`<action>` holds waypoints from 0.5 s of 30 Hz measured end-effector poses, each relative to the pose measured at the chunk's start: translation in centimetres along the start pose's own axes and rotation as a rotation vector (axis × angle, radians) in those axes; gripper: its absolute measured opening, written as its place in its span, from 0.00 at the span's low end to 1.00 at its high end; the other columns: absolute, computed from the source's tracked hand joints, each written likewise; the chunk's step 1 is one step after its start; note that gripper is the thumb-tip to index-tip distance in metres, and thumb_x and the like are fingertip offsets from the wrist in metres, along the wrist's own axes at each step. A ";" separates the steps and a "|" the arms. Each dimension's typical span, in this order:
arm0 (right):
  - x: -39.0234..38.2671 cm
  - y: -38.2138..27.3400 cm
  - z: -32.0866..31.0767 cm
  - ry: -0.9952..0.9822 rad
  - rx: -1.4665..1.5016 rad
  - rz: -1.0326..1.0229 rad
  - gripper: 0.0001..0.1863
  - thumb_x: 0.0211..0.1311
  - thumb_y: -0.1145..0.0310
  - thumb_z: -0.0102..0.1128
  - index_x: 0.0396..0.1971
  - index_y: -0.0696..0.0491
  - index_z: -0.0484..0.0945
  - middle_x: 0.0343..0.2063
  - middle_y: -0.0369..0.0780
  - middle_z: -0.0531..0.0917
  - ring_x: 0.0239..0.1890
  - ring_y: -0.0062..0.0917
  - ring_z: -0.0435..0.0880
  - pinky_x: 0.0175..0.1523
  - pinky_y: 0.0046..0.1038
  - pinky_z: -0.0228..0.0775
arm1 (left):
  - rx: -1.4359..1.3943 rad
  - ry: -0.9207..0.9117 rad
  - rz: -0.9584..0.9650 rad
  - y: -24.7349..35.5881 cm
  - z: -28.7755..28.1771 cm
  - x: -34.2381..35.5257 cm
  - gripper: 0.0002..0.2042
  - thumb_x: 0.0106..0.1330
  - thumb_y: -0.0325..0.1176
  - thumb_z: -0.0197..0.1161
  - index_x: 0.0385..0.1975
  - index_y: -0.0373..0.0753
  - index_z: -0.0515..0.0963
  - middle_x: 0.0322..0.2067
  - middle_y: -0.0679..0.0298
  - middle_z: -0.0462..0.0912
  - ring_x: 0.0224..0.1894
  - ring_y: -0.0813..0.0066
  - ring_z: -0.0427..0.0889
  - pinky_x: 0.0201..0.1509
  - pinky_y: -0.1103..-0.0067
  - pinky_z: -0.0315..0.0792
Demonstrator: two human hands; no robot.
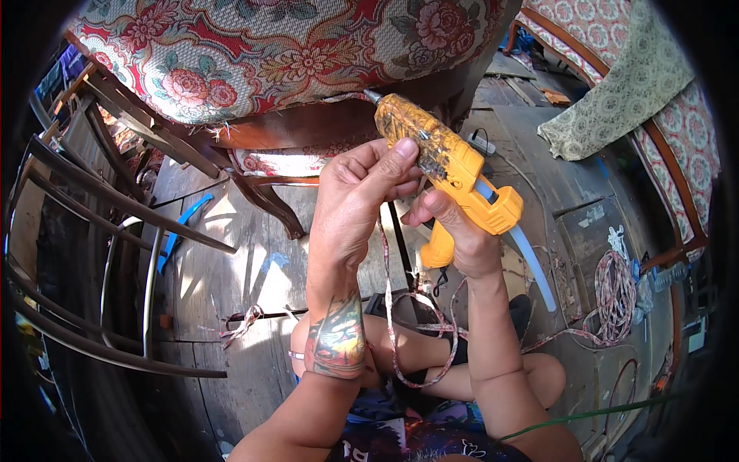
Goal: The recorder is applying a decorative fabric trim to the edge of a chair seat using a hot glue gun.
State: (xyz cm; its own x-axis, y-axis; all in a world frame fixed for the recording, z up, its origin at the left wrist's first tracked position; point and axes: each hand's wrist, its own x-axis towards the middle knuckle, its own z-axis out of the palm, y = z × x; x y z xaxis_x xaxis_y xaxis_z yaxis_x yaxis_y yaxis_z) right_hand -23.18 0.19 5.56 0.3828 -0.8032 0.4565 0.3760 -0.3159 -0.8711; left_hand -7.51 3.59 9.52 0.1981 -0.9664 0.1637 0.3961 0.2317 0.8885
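Note:
My right hand (466,235) is wrapped round the handle of a yellow glue gun (439,142), its barrel smeared with dark residue. A translucent glue stick (539,273) sticks out of the gun's back end. The metal nozzle (372,95) meets the lower edge of the floral upholstery (231,58) on a wooden chair. Close beside the barrel, my left hand (362,185) is closed in a pinch. From under it hangs a patterned fabric piping cord (387,281), looping down over my lap. The left fingertips partly hide the cord.
A coil of the same piping (614,285) lies on the plank floor (231,308) at right. Dark curved chair frames (115,254) crowd the left. Another upholstered seat, with pale green cloth (631,92) draped over it, stands at far right. A green cord (593,414) crosses near my right forearm.

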 end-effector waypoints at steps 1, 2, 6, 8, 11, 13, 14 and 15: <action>0.0 0.0 -0.1 -0.001 -0.013 0.005 0.14 0.70 0.67 0.67 0.47 0.61 0.81 0.31 0.38 0.86 0.31 0.20 0.86 0.37 0.23 0.78 | -0.001 0.002 0.000 0.0 0.0 0.0 0.17 0.73 0.42 0.65 0.46 0.31 0.82 0.35 0.62 0.88 0.33 0.79 0.87 0.44 0.82 0.82; 0.0 0.0 -0.1 -0.001 -0.026 0.009 0.14 0.70 0.66 0.67 0.47 0.61 0.82 0.30 0.37 0.86 0.30 0.20 0.85 0.36 0.23 0.77 | -0.003 0.005 0.001 0.0 0.0 0.0 0.17 0.73 0.42 0.65 0.46 0.31 0.82 0.35 0.62 0.88 0.33 0.80 0.87 0.44 0.82 0.81; 0.3 -0.2 0.2 -0.003 -0.053 -0.004 0.13 0.70 0.66 0.67 0.46 0.60 0.82 0.29 0.36 0.86 0.29 0.19 0.85 0.36 0.23 0.78 | -0.004 0.000 0.001 0.0 0.0 0.1 0.17 0.73 0.42 0.65 0.47 0.31 0.82 0.36 0.61 0.88 0.33 0.79 0.86 0.44 0.82 0.81; 0.3 -0.2 0.3 0.015 -0.027 0.005 0.13 0.70 0.66 0.67 0.45 0.60 0.82 0.28 0.36 0.86 0.29 0.19 0.85 0.36 0.23 0.77 | -0.009 0.017 0.008 0.1 0.1 0.0 0.18 0.73 0.42 0.65 0.47 0.30 0.82 0.36 0.61 0.88 0.34 0.79 0.87 0.44 0.82 0.82; 0.2 -1.0 0.4 -0.030 -0.132 0.045 0.15 0.74 0.61 0.61 0.43 0.60 0.79 0.27 0.38 0.81 0.32 0.24 0.83 0.43 0.31 0.80 | -0.005 0.013 0.015 0.2 -0.1 0.0 0.18 0.73 0.42 0.65 0.48 0.30 0.82 0.36 0.61 0.88 0.34 0.79 0.87 0.44 0.81 0.82; 0.2 -0.9 0.1 -0.033 -0.126 0.056 0.15 0.74 0.61 0.61 0.42 0.60 0.79 0.27 0.38 0.81 0.32 0.24 0.83 0.43 0.31 0.80 | -0.011 0.013 0.015 0.0 0.1 0.1 0.18 0.73 0.42 0.65 0.47 0.30 0.82 0.36 0.61 0.88 0.34 0.79 0.87 0.44 0.81 0.82; 0.2 -0.8 0.0 -0.038 -0.116 0.066 0.15 0.74 0.60 0.61 0.41 0.60 0.79 0.27 0.38 0.81 0.32 0.24 0.83 0.43 0.31 0.79 | -0.014 0.016 0.016 -0.1 0.1 0.1 0.18 0.73 0.42 0.65 0.47 0.30 0.82 0.36 0.61 0.88 0.34 0.79 0.87 0.44 0.81 0.82; 0.2 -0.9 0.1 -0.039 -0.116 0.065 0.15 0.74 0.60 0.61 0.41 0.60 0.79 0.27 0.38 0.81 0.32 0.24 0.83 0.43 0.31 0.79 | -0.015 0.016 0.016 0.0 0.1 0.1 0.18 0.73 0.42 0.65 0.47 0.30 0.82 0.36 0.61 0.88 0.34 0.79 0.87 0.44 0.81 0.82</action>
State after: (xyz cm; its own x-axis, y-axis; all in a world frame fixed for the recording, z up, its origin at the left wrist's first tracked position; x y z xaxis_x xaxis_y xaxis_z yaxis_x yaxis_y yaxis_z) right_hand -23.38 0.32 6.47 0.4365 -0.8045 0.4029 0.2496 -0.3220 -0.9133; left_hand -7.58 3.51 9.59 0.2189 -0.9606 0.1711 0.4058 0.2491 0.8794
